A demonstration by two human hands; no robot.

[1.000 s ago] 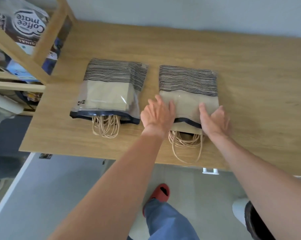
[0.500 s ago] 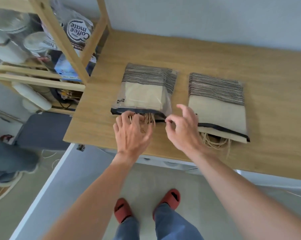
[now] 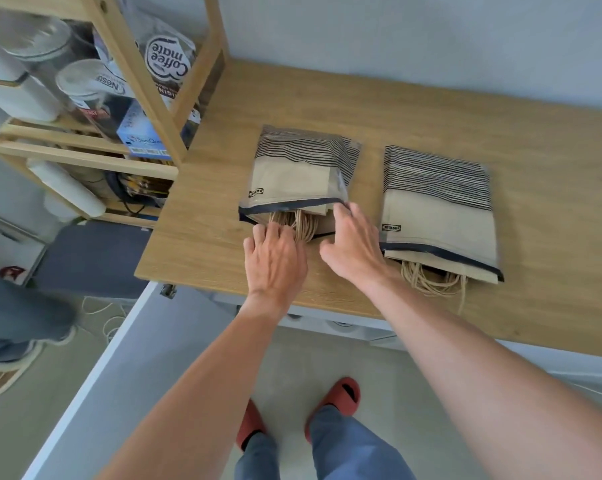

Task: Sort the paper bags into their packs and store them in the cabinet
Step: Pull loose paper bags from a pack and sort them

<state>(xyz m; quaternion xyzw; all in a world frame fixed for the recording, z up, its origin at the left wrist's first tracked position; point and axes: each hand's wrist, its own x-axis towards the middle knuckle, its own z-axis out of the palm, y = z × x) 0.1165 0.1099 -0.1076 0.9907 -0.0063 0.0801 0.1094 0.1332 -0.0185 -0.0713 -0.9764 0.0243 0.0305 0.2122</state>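
Two clear plastic packs of striped brown paper bags lie side by side on the wooden table (image 3: 413, 109). The left pack (image 3: 292, 174) has its dark-rimmed mouth facing me, and twine handles (image 3: 304, 225) spill out of it. My left hand (image 3: 275, 261) rests flat at that mouth, fingertips against the handles. My right hand (image 3: 353, 247) holds the upper rim of the same mouth at its right corner, lifting it open. The right pack (image 3: 438, 209) lies untouched, its twine handles (image 3: 431, 282) hanging out near the table's front edge.
A wooden shelf unit (image 3: 147, 81) stands at the table's left end, holding a coffee creamer bag (image 3: 167, 60), jars and boxes. A grey wall runs behind the table. My legs and red slippers (image 3: 341, 393) are below, and another person's leg (image 3: 15, 317) is at far left.
Both hands left the right pack and moved left to the left pack. The left hand now touches its handles while the right hand lifts its rim. The camera swung left.
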